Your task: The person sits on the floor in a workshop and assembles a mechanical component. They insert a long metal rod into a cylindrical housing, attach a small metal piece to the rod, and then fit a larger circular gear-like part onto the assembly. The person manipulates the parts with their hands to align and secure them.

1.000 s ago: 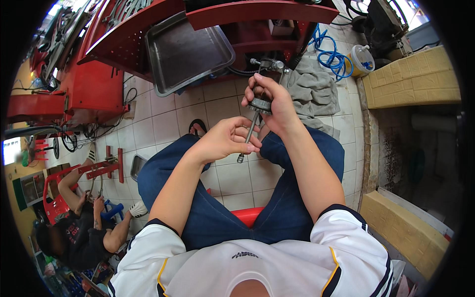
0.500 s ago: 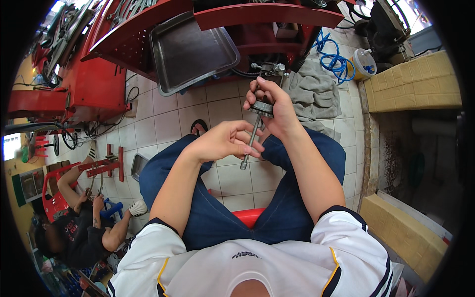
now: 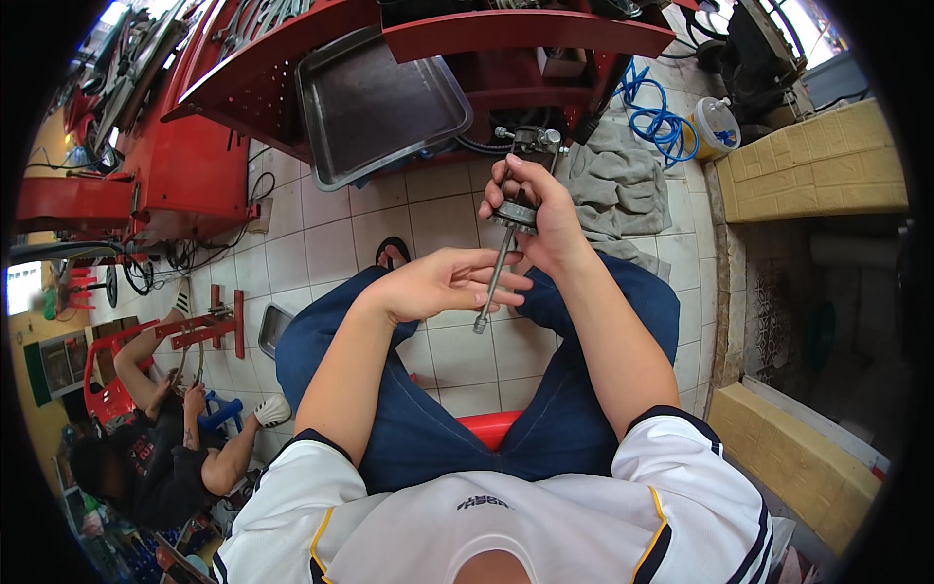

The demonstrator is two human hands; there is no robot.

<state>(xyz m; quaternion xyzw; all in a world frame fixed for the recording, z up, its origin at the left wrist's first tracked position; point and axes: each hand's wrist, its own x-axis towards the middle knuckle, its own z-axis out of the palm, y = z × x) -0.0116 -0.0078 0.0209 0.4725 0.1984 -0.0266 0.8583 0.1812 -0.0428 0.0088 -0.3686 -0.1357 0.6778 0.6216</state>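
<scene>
My right hand (image 3: 547, 216) is closed around a metal screw puller, gripping it near a round, grooved metal disc (image 3: 513, 216). A long steel rod (image 3: 495, 279) with a small knob at its end slants down from the disc toward me. Beyond my right fingers is a dark crosspiece (image 3: 532, 139) with bright bolts; my hand partly hides how it joins the rest. My left hand (image 3: 428, 282) is open beside the rod, its fingers stretched out and loosely apart around it. Whether the fingertips touch the rod I cannot tell.
A grey metal tray (image 3: 384, 117) leans against the red tool cart (image 3: 530, 34) in front. Right of it lie a crumpled grey cloth (image 3: 618, 180), a blue hose (image 3: 662, 122) and a white tub (image 3: 715, 127). A co-worker (image 3: 161, 443) sits at the lower left by a red stand (image 3: 238, 321).
My left fingers have straightened and spread from their curl around the rod. My right hand and the puller stay almost in place, with the crosspiece at a slightly different angle.
</scene>
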